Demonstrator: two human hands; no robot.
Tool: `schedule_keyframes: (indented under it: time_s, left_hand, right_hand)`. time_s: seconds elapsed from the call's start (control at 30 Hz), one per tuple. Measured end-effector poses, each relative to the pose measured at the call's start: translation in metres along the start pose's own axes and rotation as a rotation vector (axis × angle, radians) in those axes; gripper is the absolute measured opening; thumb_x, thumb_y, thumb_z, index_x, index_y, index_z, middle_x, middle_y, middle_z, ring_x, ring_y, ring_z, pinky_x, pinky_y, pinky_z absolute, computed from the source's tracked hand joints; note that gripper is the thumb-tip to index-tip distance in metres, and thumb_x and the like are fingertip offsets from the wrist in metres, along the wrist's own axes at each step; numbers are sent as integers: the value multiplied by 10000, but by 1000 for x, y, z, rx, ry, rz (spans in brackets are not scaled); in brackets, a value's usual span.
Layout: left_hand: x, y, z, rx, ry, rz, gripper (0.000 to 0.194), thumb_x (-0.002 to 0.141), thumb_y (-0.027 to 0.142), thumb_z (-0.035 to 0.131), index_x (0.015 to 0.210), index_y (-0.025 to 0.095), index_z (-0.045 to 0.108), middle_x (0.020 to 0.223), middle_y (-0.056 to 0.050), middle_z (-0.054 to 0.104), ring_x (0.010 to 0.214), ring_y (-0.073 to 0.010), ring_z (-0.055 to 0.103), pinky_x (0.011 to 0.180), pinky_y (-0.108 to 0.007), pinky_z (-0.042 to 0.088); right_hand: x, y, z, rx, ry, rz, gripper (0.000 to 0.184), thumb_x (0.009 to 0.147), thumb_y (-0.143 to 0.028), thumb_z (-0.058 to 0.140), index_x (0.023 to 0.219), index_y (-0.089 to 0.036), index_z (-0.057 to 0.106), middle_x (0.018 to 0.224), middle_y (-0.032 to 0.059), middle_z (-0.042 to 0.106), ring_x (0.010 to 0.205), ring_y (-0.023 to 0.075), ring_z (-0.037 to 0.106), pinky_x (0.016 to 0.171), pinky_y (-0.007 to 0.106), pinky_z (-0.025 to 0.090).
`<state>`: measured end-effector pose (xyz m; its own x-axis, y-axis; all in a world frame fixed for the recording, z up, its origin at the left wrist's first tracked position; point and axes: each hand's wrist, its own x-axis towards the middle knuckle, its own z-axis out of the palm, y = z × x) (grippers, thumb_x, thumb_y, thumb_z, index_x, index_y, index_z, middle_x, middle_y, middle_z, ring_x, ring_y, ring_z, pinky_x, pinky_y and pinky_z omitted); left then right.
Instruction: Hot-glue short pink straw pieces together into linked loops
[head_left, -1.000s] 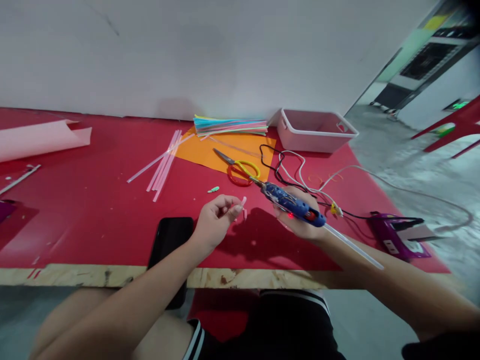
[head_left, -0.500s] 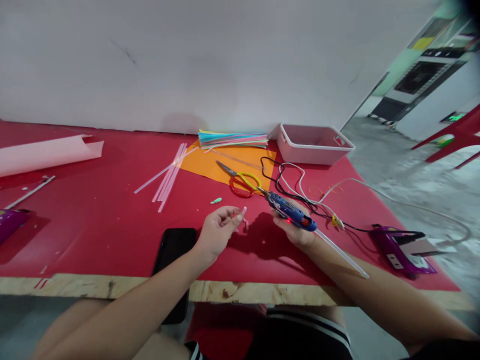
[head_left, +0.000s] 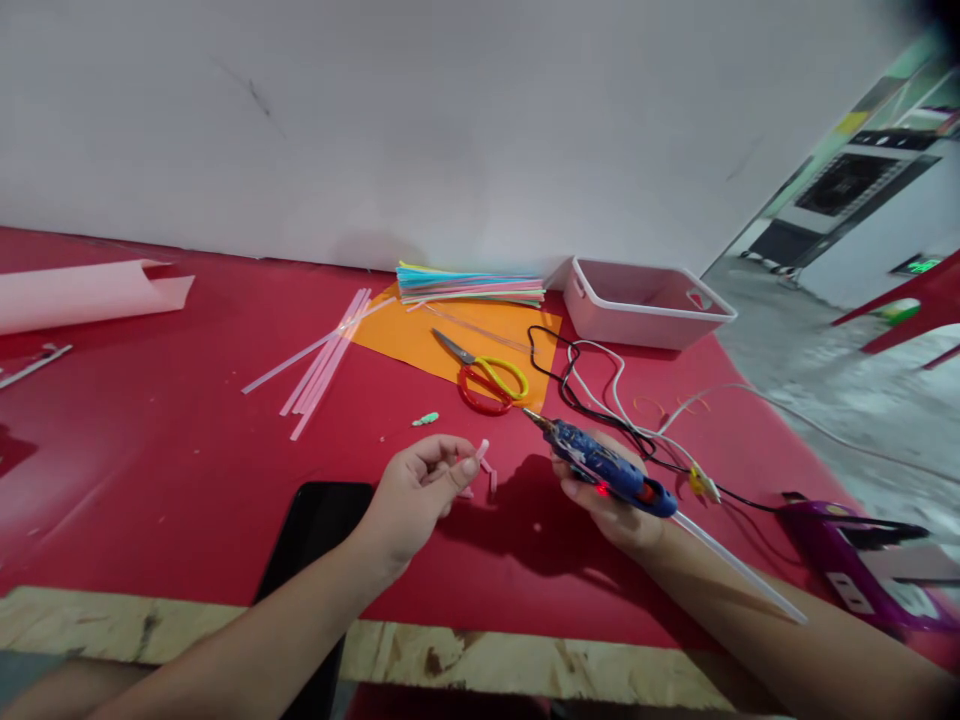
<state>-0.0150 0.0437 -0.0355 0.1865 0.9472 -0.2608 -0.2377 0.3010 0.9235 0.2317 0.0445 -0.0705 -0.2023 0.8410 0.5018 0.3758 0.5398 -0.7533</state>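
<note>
Between the thumb and fingers of my left hand (head_left: 424, 490) is a small pink piece (head_left: 484, 455), looking like a bent length of pink straw; part of it is hidden by the fingers. My right hand (head_left: 611, 500) is wrapped round a blue hot glue gun (head_left: 604, 462) with a red light lit on its side. Its metal nozzle points up and left, apart from the pink piece. A clear glue stick (head_left: 739, 565) sticks out of the back end over my forearm. Just beyond lie scissors (head_left: 487, 385) with yellow and red handles, and a small green piece (head_left: 425, 419).
Pink strips (head_left: 322, 375) lie left of an orange sheet (head_left: 397, 335), with a coloured bundle (head_left: 469, 284) behind. A pink basket (head_left: 637, 325) stands back right. Cords (head_left: 619, 400) run to a purple power strip (head_left: 840, 560). A black phone (head_left: 311, 530) overlaps the table's front edge.
The view has shifted closer, so things on the table appear larger and spread outward. Both hands keep their holds on the pink piece and the glue gun, with little movement between them.
</note>
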Motion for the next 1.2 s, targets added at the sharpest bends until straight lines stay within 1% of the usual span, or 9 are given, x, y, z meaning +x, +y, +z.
schedule_keyframes:
  time_s: [0.13,0.23,0.43,0.5,0.6,0.7,0.87,0.97,1.2]
  left_hand:
    - [-1,-1,-1,21,-13,-1,330,657,395,887,773,170,676,559,54,569,440,-38,321,430,-186,212]
    - [-2,0,-2,54,-37,8,295,680,377,866,767,170,675,608,32,616,460,-44,322,442,-192,217]
    - [-1,-1,-3,121,-15,-8,268,682,366,865,764,172,700,603,24,590,565,-98,486,557,-219,384]
    - [-1,-1,-4,131,-15,-20,279,695,387,858,770,168,702,598,29,571,558,-92,464,553,-216,366]
    - [0,-1,-6,141,-26,-42,312,715,424,843,792,165,686,593,35,549,531,-79,392,509,-208,293]
    - [0,0,-6,149,-42,-55,348,726,464,826,816,165,672,608,32,553,531,-79,356,496,-210,260]
    - [1,0,-2,178,-12,-87,385,714,488,813,838,157,659,602,30,550,548,-85,366,522,-217,271]
    - [3,0,0,170,-8,-89,382,725,490,800,848,158,656,589,28,545,562,-99,406,532,-222,283]
    - [2,-7,-1,211,25,-26,317,768,453,778,845,165,672,579,36,545,516,-89,384,536,-234,301]
  right_hand:
    - [5,-17,-2,16,-62,-30,73,855,-294,632,913,-256,606,667,-12,631,521,155,569,466,280,467]
    - [5,-22,-1,34,-114,-45,80,840,-222,622,907,-256,594,658,-20,622,522,144,559,477,273,453]
    - [8,-16,0,74,-244,-126,140,807,-206,606,932,-261,576,726,-1,622,559,158,571,502,302,453]
    - [11,-15,-1,70,-254,-153,137,798,-224,596,930,-256,583,736,10,620,570,167,579,500,309,460]
    - [12,-16,-2,50,-241,-124,91,804,-235,585,893,-245,569,738,9,602,572,157,575,502,302,450]
    - [10,-14,-4,35,-250,-120,81,813,-216,582,887,-236,559,753,16,603,609,159,578,531,303,452]
    - [5,-8,-5,41,-242,-167,148,813,-178,581,951,-228,591,806,30,624,719,178,590,642,329,490]
    - [4,-7,-6,38,-236,-147,172,817,-153,577,972,-224,601,848,43,632,753,182,592,676,337,505]
    - [11,-15,-12,-8,-285,-87,104,839,-174,560,924,-231,581,779,24,621,662,159,569,585,301,452]
